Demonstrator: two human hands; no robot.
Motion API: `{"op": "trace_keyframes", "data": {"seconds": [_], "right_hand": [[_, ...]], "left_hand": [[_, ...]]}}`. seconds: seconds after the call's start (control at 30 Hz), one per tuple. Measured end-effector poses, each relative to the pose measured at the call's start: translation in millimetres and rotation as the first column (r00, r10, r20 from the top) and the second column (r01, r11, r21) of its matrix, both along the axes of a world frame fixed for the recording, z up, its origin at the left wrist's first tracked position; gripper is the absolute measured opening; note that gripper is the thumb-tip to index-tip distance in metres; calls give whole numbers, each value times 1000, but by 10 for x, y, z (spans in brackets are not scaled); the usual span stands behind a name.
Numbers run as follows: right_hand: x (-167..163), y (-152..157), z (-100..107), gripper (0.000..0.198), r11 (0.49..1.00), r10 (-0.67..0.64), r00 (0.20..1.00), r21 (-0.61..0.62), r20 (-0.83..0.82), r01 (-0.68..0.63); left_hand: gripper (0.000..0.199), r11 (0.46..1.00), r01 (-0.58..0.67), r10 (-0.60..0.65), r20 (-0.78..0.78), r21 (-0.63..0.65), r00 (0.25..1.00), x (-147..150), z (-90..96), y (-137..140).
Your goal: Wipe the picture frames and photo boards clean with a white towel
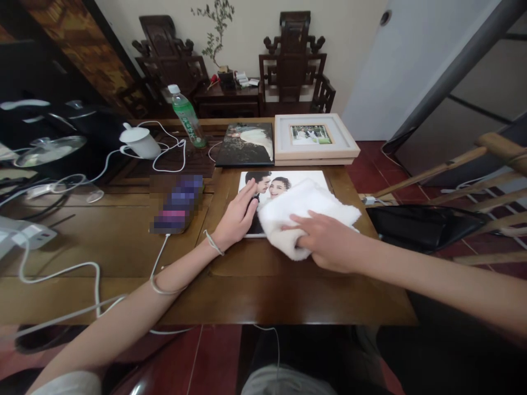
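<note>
A photo panel (250, 175) showing two people lies flat on the wooden table before me. My left hand (239, 215) rests on its left side, fingers stretched out and holding nothing. A fluffy white cloth (308, 206) is bunched over the panel's right part and hides much of the picture. My right hand (325, 238) grips the cloth at its near side, with some fingers tucked into the folds. Just behind the panel are a dark photo panel (242, 145) and a pale wooden picture frame (317, 137), which sits on another pale piece.
A phone (177, 203) on a white cable lies left of my left hand. Farther back stand a green-labelled bottle (187, 117) and a white lidded cup (140, 141). White cables (96, 274) cross the table's left side. A wooden chair (494, 181) stands at the right.
</note>
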State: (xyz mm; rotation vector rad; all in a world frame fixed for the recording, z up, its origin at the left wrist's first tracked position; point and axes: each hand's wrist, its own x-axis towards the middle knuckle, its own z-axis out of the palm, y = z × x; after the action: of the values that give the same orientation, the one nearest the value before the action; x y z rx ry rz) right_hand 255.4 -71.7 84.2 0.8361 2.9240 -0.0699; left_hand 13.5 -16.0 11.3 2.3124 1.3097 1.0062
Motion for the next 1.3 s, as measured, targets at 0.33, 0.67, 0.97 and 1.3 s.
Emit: {"op": "trace_keyframes", "data": {"seconds": [0.33, 0.67, 0.97, 1.3], "right_hand": [[-179, 820, -63, 39, 963, -250, 967, 90, -48, 253], [-967, 1136, 25, 38, 956, -288, 942, -112, -171, 272], [2, 1025, 58, 37, 930, -368, 927, -31, -76, 367], [252, 71, -68, 43, 938, -344, 938, 47, 32, 342]], "left_hand": [[44, 997, 67, -65, -81, 23, 995, -14, -46, 45], [34, 998, 67, -64, -105, 22, 992, -9, 3, 25], [44, 997, 78, -76, -86, 24, 993, -25, -54, 43], [45, 998, 56, -55, -115, 3, 992, -19, -32, 32]]}}
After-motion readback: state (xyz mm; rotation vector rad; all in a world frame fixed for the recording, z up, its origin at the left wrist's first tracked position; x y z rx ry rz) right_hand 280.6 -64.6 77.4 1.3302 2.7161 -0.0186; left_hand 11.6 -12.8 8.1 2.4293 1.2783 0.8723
